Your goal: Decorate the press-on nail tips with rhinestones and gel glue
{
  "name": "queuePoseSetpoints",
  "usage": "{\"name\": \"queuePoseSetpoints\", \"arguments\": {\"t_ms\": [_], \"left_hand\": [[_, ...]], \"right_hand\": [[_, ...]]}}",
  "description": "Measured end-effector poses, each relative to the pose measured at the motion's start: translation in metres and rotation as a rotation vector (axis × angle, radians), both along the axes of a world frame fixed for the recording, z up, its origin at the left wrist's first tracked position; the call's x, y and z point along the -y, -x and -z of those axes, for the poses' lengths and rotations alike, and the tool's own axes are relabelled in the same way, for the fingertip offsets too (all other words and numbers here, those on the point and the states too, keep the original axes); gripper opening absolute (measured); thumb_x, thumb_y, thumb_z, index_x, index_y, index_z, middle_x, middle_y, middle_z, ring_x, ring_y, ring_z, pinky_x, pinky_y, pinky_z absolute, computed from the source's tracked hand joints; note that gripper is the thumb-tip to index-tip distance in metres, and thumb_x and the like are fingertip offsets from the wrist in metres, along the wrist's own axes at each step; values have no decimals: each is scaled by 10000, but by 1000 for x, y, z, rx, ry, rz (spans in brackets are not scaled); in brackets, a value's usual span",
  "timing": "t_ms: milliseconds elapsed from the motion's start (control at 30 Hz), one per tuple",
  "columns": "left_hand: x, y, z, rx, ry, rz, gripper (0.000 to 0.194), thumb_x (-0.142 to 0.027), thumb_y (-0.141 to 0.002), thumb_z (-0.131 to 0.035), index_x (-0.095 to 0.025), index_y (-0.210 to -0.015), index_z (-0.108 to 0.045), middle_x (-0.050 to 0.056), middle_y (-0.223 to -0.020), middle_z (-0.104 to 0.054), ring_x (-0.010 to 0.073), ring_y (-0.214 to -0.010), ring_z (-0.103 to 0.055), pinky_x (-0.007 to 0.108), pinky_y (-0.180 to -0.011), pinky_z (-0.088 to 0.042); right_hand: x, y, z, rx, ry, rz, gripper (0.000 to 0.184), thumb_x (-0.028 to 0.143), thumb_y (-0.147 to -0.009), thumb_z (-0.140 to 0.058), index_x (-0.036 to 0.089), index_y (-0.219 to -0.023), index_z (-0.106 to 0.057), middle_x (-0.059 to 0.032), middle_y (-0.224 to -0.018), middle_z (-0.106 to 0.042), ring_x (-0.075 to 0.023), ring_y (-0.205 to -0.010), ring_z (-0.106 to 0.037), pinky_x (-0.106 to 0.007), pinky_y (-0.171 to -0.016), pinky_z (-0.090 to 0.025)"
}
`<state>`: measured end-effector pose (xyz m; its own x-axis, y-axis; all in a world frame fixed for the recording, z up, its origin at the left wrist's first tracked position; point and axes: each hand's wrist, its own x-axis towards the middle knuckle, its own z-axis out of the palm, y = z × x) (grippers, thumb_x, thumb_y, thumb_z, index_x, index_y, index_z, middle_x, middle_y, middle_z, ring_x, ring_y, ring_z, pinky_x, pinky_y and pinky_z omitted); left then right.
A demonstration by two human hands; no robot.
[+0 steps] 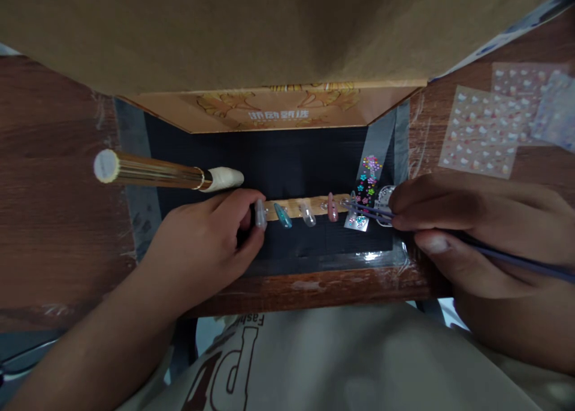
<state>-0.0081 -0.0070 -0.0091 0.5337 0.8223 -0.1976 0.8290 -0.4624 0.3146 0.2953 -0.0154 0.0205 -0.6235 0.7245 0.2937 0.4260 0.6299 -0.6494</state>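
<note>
My left hand (215, 237) pinches the left end of a narrow wooden strip (294, 207), thumb and finger about a grey nail tip there. Along the strip sit several false nail tips, among them a teal one (283, 215), a clear one (308, 214) and a pink one (332, 208). My right hand (476, 231) is closed on purple tweezers (507, 255). Their points reach the strip's right end, by the last nail tip (353, 200). Under that end lies a sheet of coloured flower gems (369, 180); whether the tweezers grip anything is too small to tell.
Behind the strip stands a cardboard box (278, 114) with printed flowers. A gold-handled brush or bottle (155, 170) with a pale end lies left on the black mat (269, 159). Sticker sheets (480, 129) lie at right on the wooden table (58, 189). A round silver piece (385, 202) is by my right fingers.
</note>
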Motion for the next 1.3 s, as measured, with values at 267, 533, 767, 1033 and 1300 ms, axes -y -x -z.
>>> {"name": "queuePoseSetpoints", "arguments": {"t_ms": [267,533,767,1033,1300], "left_hand": [[-2,-2,-4,-5,-5,6,222,-295,-911,-515,-217,-1092,-616,-25,-744,-645,134,-605,-593,273,-567,-403],[-1,-2,-3,1,-12,4,242,-301,-914,-510,-220,-1117,-614,-24,-753,-651,141,-616,-610,278,-575,-416],[-1,-2,-2,-5,10,-2,248,-307,-909,-524,-223,-1123,-618,-23,-752,-654,143,-617,-607,275,-567,-407],[-1,-2,-2,11,-18,8,222,-291,-912,-520,-217,-1102,-606,-29,-743,-648,131,-614,-601,265,-575,-408],[-2,-1,-2,-15,-21,7,236,-306,-913,-513,-226,-1116,-603,-30,-750,-652,138,-622,-618,264,-576,-406]], "right_hand": [[0,1,-3,9,-2,5,163,52,-885,-503,159,-922,-620,-76,-798,-635,-126,-797,-664,-227,-639,-576],[0,0,-1,40,7,13,129,106,-906,-503,169,-943,-609,-76,-833,-651,-126,-793,-678,-226,-663,-585],[0,1,0,11,1,5,123,97,-902,-514,145,-932,-623,-85,-819,-651,-129,-806,-675,-227,-678,-582],[4,-2,0,0,41,41,125,133,-922,-508,164,-954,-625,-90,-850,-639,-142,-794,-680,-249,-621,-572],[3,1,-2,24,34,64,131,90,-899,-514,158,-942,-618,-82,-857,-635,-127,-805,-670,-239,-687,-587]]}}
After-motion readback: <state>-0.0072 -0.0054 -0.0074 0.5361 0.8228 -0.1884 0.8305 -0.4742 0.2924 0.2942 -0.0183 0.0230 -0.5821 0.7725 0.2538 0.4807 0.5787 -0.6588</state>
